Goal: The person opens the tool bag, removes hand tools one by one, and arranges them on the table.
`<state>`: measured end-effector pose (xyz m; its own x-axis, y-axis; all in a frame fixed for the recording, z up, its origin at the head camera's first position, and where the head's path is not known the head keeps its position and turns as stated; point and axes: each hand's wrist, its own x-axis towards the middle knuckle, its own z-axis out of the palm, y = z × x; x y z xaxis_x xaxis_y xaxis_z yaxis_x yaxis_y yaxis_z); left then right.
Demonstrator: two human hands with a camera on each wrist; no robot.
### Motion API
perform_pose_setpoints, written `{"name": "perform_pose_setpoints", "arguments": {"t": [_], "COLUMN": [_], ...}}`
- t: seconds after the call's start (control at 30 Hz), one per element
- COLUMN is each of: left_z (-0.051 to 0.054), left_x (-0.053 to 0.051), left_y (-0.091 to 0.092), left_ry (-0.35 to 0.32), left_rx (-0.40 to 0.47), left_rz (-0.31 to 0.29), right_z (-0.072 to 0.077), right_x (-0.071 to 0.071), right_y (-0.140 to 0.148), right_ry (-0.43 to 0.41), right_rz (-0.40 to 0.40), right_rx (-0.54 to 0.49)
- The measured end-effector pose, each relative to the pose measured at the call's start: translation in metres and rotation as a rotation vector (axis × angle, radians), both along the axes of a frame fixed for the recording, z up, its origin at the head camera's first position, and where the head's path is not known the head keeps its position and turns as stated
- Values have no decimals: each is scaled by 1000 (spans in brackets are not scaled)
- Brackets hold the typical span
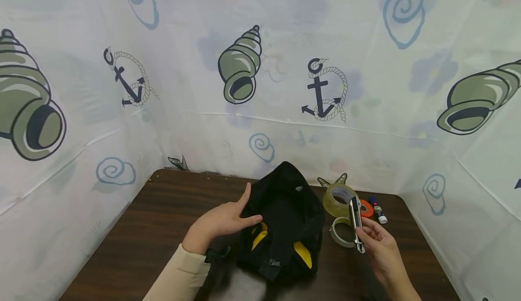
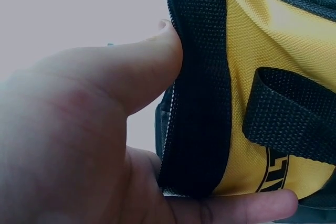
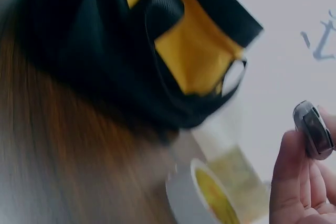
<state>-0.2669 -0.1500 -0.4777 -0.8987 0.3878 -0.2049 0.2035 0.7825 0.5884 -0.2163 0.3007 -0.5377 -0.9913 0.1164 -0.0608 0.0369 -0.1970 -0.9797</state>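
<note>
A black and yellow fabric bag (image 1: 285, 215) stands on the table, its dark mouth facing up. My left hand (image 1: 224, 222) is against its left side, thumb and a finger spread wide and straight. In the left wrist view, that hand's digits touch the bag's zippered edge (image 2: 197, 103) and lower yellow side; its other fingers are partly hidden. To the right of the bag, my right hand (image 1: 380, 244) pinches a utility knife (image 1: 356, 224) between thumb and fingers, raised above the table. The right wrist view shows the knife (image 3: 314, 129) end-on.
Behind the knife lie a wide roll of clear tape (image 1: 333, 203), a smaller white tape roll (image 1: 334, 236), an orange roll (image 1: 367, 208) and a glue stick (image 1: 378, 211). The brown table (image 1: 163, 215) meets patterned white curtains (image 1: 285, 88) at the back and sides.
</note>
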Motion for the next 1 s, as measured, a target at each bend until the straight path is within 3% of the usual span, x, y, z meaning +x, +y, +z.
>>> {"name": "perform_pose_setpoints", "arguments": {"t": [0.17,0.37,0.47,0.53,0.7,1.0], "left_z": [-1,1,2,3,2,1], "left_x": [1,3,4,5,6,4], "left_y": [1,0,0,0,-3,-7], "left_ry": [-2,-3,-2,-3,-10,-3], "left_rx": [7,0,3,2,0,1], "left_rz": [-2,-3,-9,-14,-21,-30], "right_z": [-15,-40,-50,-54,-54,-52], "right_x": [8,13,13,12,11,12], "right_y": [27,55,61,61,51,47], "right_ry": [-13,-194,-271,-300,-295,-272], "right_rz": [-95,-176,-174,-159,-129,-99], "right_rx": [32,146,249,371,600,687]}}
